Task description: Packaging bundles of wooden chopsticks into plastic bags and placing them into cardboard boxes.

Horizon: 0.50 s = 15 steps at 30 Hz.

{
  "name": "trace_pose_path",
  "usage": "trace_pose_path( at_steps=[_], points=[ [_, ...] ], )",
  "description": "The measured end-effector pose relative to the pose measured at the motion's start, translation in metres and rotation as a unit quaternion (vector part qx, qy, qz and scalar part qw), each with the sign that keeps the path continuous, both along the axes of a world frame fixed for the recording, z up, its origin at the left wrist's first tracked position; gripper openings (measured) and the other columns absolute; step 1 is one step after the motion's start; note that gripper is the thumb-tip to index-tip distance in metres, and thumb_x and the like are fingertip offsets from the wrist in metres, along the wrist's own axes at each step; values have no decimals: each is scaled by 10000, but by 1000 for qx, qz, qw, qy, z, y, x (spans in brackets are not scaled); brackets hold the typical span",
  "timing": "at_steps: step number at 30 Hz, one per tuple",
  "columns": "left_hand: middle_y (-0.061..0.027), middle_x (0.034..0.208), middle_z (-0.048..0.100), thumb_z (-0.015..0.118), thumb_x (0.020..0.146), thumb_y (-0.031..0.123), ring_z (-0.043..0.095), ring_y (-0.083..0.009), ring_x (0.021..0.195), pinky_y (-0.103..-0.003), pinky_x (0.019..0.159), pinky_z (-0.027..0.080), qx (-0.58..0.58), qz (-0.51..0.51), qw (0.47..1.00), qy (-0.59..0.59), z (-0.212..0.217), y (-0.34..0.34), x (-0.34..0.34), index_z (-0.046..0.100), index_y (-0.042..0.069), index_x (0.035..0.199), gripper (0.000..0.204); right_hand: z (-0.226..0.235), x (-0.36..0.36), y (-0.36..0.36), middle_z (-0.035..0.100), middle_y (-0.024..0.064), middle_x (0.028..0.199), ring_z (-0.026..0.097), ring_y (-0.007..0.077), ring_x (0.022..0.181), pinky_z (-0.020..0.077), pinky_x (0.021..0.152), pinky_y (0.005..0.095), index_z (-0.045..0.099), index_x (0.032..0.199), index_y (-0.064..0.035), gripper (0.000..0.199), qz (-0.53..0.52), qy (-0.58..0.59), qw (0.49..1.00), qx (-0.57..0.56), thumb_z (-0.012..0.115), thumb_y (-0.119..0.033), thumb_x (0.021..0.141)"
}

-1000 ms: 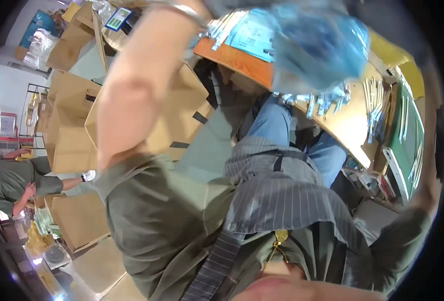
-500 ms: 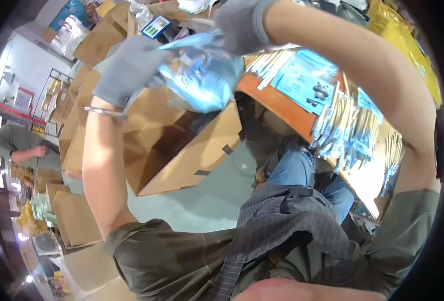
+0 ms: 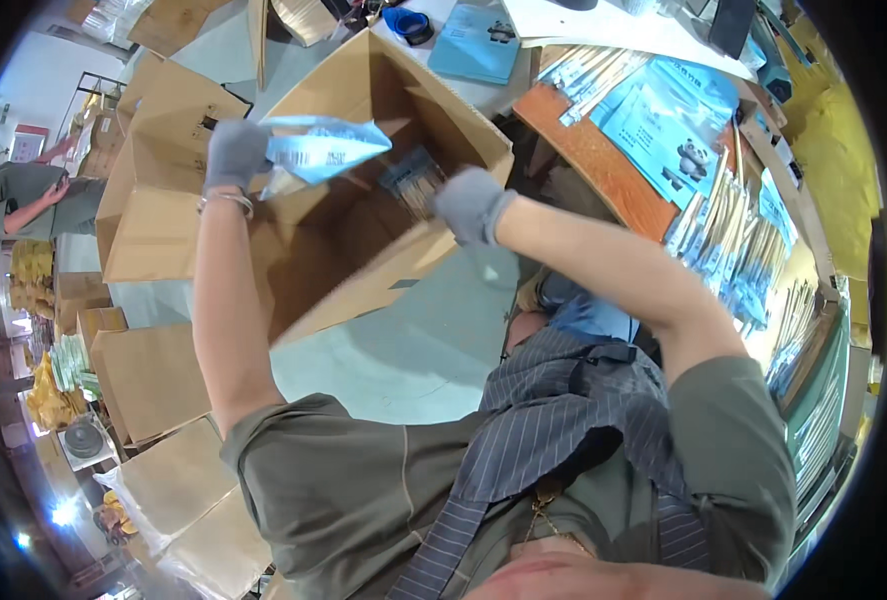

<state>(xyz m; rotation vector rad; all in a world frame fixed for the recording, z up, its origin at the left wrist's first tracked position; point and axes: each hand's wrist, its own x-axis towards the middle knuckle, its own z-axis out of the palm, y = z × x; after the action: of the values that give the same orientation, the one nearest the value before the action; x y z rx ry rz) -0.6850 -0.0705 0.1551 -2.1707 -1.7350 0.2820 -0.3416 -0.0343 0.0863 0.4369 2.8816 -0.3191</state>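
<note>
My left hand [image 3: 235, 155], in a grey glove, is closed on the edge of a light-blue printed pouch [image 3: 328, 150]. The pouch hangs over an open cardboard box [image 3: 463, 150]. My right hand [image 3: 471, 206], gloved too, is above the box's near right side, its fingers blurred and partly hidden. Right beside those fingers a bundle of thin sticks with blue wrapping [image 3: 415, 185] shows against the box's inside. Whether my right hand touches it, I cannot tell.
On the orange-brown table [image 3: 608, 185] at right lie flat blue panda pouches [image 3: 663, 130] and several stick bundles [image 3: 738, 255]. Another pouch stack [image 3: 475, 45] and a blue tape roll [image 3: 408, 25] are behind the box. A person [image 3: 38, 195] stands far left, near stacked cartons [image 3: 148, 375].
Both hands have come apart and moved lower, over the box. The pouch stays in my left hand, now flatter in shape; my right hand has left it. My view has shifted.
</note>
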Motion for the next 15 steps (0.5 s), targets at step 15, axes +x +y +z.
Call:
trace_pose_path(
  at_steps=[15],
  points=[
    [-104,964,662,490,923,255,626,-205,827,-335,769,512,-348,187,759,-518,-326,109,96,626,51,1104,305,-50,71,-25,667,90,700,648,297,686,499,593,427,686,705,-144,99,-38,264,964,4,626,-222,692]
  ],
)
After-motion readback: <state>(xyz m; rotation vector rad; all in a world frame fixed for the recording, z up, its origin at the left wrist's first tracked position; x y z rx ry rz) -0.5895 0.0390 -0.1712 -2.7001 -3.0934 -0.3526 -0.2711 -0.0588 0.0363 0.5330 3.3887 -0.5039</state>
